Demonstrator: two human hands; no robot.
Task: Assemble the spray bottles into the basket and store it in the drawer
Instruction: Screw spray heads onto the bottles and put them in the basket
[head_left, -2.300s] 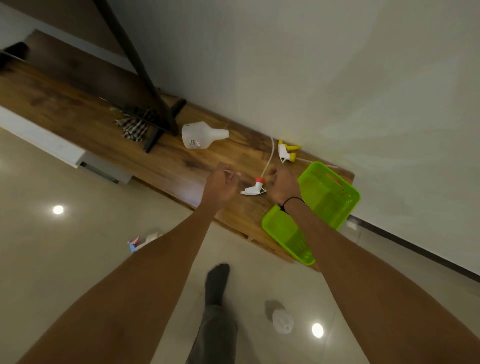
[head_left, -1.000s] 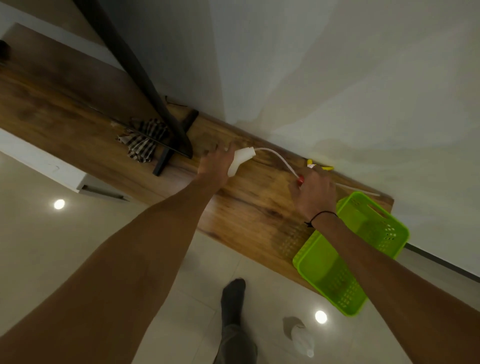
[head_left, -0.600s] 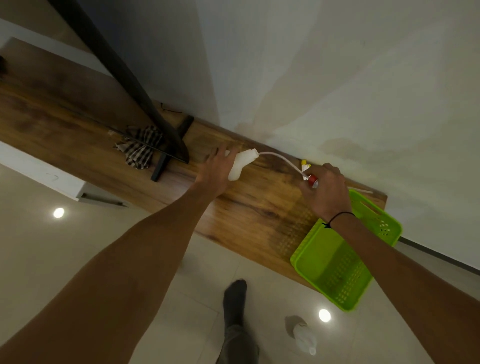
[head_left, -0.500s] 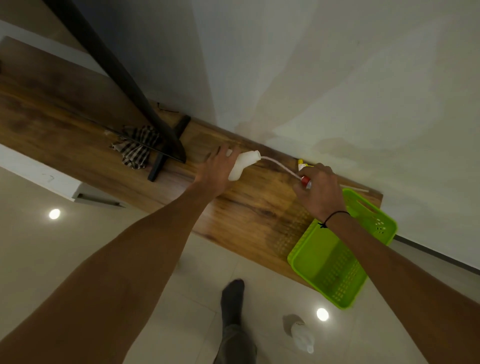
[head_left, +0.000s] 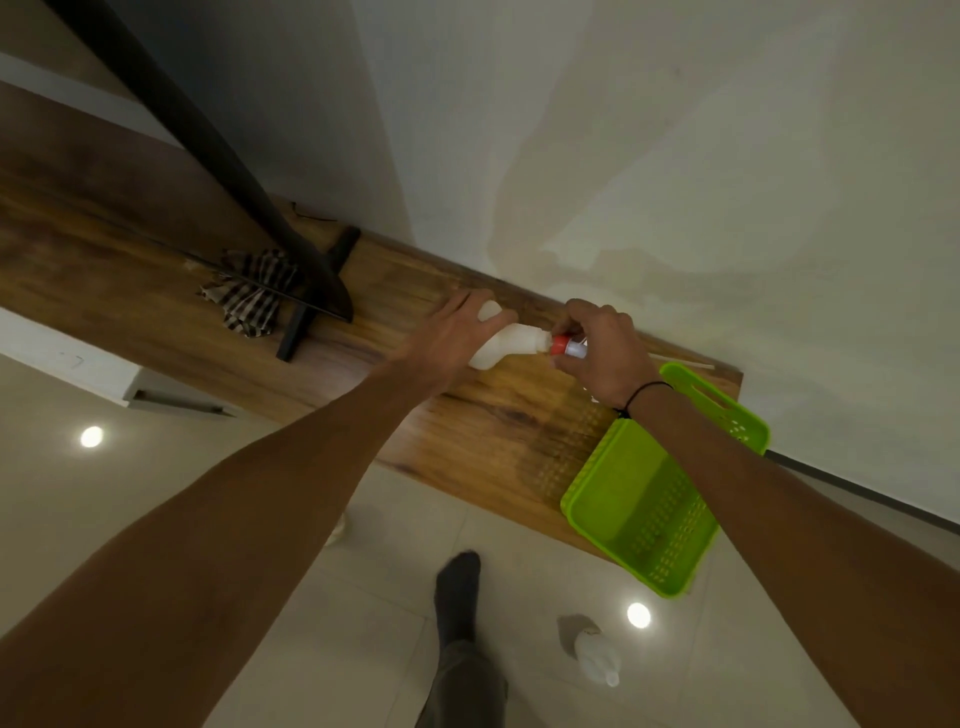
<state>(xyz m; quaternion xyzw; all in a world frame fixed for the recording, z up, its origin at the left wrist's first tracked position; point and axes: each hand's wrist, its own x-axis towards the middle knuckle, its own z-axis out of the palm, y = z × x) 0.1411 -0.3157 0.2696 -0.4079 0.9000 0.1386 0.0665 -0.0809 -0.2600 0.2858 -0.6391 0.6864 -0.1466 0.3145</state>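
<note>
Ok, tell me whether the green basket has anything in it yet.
Empty, as far as shows: the green basket has a bare mesh floor, though the right forearm hides part of it. The white bottle is in the left hand, over the wooden top.

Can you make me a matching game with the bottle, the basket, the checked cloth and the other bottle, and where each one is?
Things:
1. white bottle
2. green basket
3. checked cloth
4. second bottle

Places:
A. on the floor
B. by the black stand
C. held in the left hand
D. at the shelf's right end

Pairs: 1-C, 2-D, 3-B, 4-A
</note>
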